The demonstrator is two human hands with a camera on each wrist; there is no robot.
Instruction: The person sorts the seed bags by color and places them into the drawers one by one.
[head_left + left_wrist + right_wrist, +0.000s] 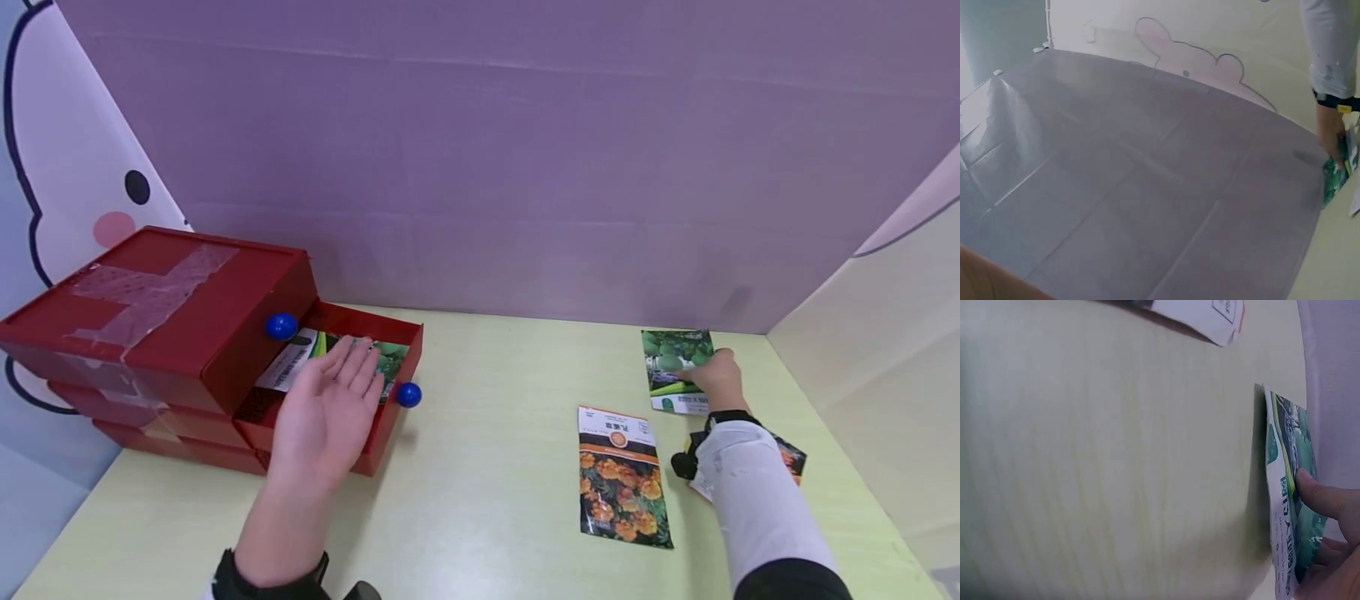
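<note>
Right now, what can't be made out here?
Head: most of the rightmost packet, covered by the right sleeve.
Head: whether the open drawer holds one packet or more; left hand blocks it.
Head: inside the closed top drawer, behind its front.
Left wrist: print on the green packet, too small.
Right wrist: most of the pale packet, cut off by the top edge.

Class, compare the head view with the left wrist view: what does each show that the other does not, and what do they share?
Only the head view shows the red drawer unit, its two blue knobs and the upturned palm of the left hand.

Only the left wrist view shows small white fittings along the purple sheet's upper edge, too small to identify, and the rounded ears of a pink creature drawn on the pale wall.

Both show the right hand at a green packet, the purple sheet and the tabletop.
</note>
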